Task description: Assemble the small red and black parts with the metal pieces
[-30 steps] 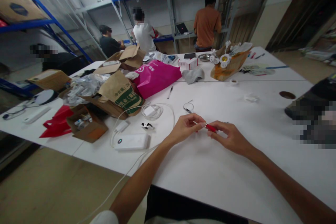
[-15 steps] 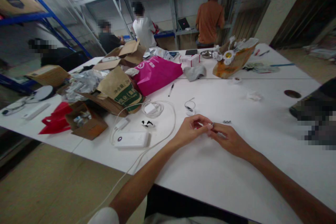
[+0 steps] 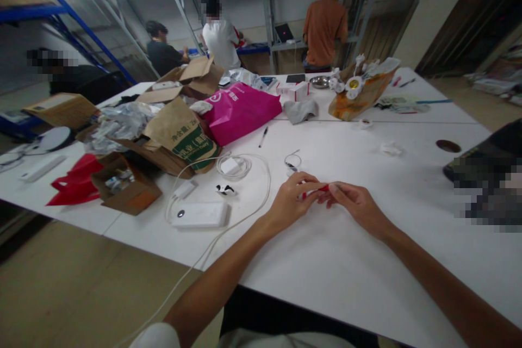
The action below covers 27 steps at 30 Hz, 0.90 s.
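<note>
- The left hand (image 3: pixel 290 202) and right hand (image 3: pixel 361 204) meet at the fingertips over the near part of the white table (image 3: pixel 326 293), both pinching a small red piece (image 3: pixel 324 188)
- That piece lies between them, mostly covered by fingers; its full shape and whether anything else is held with it cannot be told
- It looks light and probably stiff, perhaps smooth enough to slip; fingertip and thumb pressure on its two ends would suit it better than a full grip, and any thin parts may be fragile
- Just beyond the hands is a thin looped wire (image 3: pixel 299 159), likely springy and easily bent; a pen (image 3: pixel 263 137) lies farther to the left
- Left of the hands are a black-and-white piece (image 3: pixel 225 190) and, nearer, a white block (image 3: pixel 199 214), probably heavier and best held by its sides
- On the far left side, a soft magenta bag (image 3: pixel 244 111) stands beside a brown paper bag (image 3: pixel 179 133)
</note>
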Each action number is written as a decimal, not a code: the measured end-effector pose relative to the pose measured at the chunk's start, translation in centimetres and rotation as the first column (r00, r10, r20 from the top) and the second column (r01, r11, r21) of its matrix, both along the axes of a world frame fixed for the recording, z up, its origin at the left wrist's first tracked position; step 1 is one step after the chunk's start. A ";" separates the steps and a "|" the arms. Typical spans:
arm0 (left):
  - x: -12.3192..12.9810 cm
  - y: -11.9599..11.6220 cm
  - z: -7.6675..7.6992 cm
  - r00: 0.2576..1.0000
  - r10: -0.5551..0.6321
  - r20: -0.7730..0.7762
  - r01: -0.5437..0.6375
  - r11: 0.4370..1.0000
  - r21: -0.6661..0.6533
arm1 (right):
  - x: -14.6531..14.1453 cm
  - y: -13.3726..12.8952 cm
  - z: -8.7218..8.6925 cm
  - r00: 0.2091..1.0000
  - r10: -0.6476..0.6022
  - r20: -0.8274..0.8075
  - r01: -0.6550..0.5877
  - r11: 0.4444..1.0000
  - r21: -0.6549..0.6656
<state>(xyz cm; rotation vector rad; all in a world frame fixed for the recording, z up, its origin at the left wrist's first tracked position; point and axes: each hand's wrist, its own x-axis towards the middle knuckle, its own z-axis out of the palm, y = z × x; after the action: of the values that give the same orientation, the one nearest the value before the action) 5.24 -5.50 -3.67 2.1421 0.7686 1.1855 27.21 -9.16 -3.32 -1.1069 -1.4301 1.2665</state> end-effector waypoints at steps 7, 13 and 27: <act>0.0 0.3 0.7 0.998 0.060 0.007 -0.060 0.998 -0.003 | 0.7 0.4 0.3 0.991 -0.124 0.053 0.118 0.987 0.112; 0.0 0.1 0.7 0.996 0.082 -0.021 -0.083 0.992 -0.090 | 0.7 0.4 0.0 0.987 -0.150 0.050 0.142 0.980 0.142; -0.2 -0.1 1.2 0.984 0.057 -0.171 -0.110 0.942 -0.317 | 1.0 -0.2 -0.3 0.974 -0.192 0.122 0.152 0.948 0.279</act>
<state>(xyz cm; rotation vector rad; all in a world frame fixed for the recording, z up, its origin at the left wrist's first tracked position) 5.03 -5.59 -2.46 1.9573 1.0572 0.8620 28.20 -9.38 -3.65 -1.1294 -1.5265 0.8531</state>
